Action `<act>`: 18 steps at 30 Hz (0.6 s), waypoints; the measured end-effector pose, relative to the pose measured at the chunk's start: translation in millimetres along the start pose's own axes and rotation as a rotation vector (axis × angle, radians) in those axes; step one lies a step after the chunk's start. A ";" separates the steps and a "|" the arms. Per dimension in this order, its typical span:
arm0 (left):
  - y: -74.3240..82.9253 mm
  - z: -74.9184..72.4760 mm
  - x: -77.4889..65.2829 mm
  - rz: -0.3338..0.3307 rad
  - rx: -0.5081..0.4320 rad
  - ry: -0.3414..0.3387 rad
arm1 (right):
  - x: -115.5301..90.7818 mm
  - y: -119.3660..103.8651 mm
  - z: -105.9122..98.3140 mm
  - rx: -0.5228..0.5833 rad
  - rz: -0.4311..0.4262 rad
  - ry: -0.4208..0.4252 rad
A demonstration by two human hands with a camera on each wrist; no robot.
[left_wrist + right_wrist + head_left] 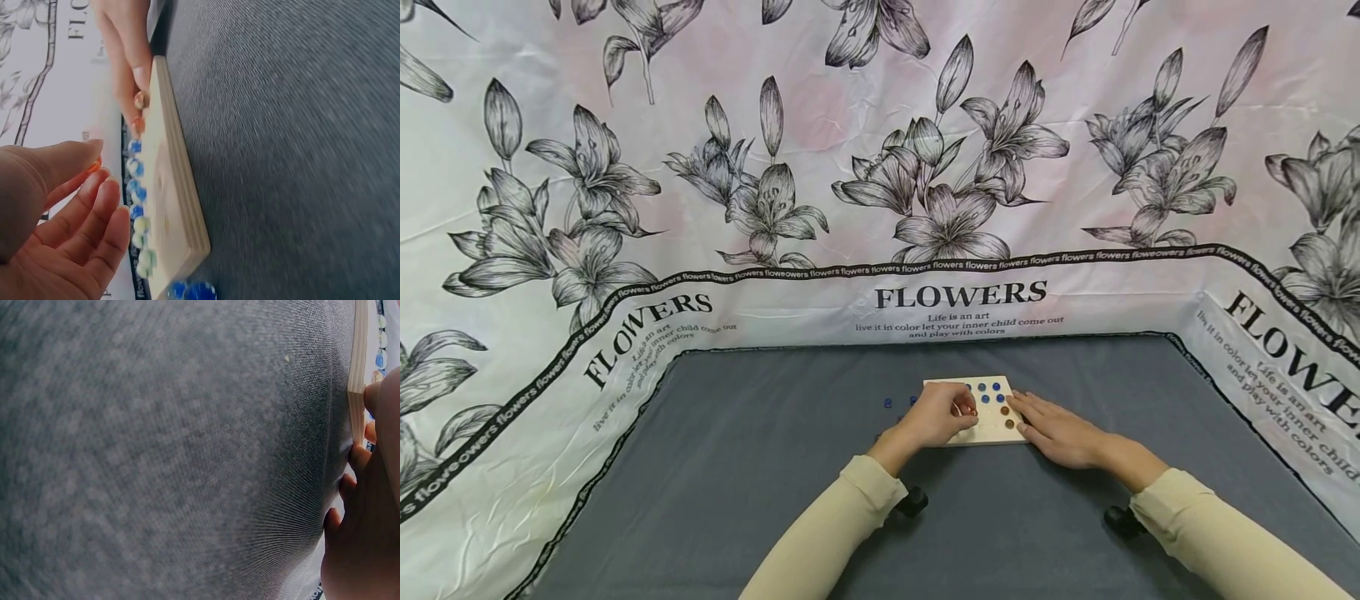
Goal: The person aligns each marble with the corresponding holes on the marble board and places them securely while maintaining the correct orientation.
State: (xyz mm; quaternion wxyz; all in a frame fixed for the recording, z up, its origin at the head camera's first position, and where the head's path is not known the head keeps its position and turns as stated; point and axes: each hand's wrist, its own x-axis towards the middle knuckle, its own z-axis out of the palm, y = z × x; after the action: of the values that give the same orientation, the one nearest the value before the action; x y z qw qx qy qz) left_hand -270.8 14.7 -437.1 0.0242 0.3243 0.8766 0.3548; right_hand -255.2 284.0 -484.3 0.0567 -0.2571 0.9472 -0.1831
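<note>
Over the left part of a pale wooden board, my left hand pinches an orange marble between thumb and fingertips. The other fingers are loosely bent, and the marble is held apart from the board. My right hand rests at the board's right edge, its fingers fairly straight and touching the edge and corner. Blue marbles and brownish-orange marbles sit in rows on the board. In the left wrist view, pale green-white marbles also line it. My left hand hides part of the board in the head view.
Loose blue marbles lie on the grey cloth left of the board; others are partly hidden behind my left wrist. A white flower-printed sheet rises behind and beside the grey surface. Dark camera mounts hang under both wrists.
</note>
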 end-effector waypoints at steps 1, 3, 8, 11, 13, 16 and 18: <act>0.8 1.5 2.1 -0.004 0.004 -0.001 | 0.0 -0.3 -0.4 0.002 0.002 -0.002; 1.9 4.2 6.3 -0.022 0.003 0.001 | 0.1 -0.4 -1.1 0.002 0.003 -0.003; 4.4 11.8 16.4 -0.066 0.001 0.023 | 0.1 0.9 -2.2 0.001 0.004 -0.005; 6.9 15.9 21.9 -0.096 0.031 0.038 | 0.4 1.0 -3.8 0.005 0.006 -0.010; 9.1 18.5 24.9 -0.114 0.056 0.044 | 0.6 1.0 -4.4 0.004 0.001 -0.013; 10.7 22.4 28.4 -0.125 0.092 0.054 | 1.3 1.7 -3.7 0.010 -0.004 -0.016; 10.8 25.3 30.1 -0.137 0.103 0.060 | 2.0 2.9 -2.4 0.016 -0.010 -0.013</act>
State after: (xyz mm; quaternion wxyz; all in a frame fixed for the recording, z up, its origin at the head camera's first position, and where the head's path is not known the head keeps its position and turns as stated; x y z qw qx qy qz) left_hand -281.7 53.6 -443.5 0.0054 0.2535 0.9141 0.3163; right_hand -258.8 286.0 -483.2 0.0638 -0.2625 0.9440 -0.1893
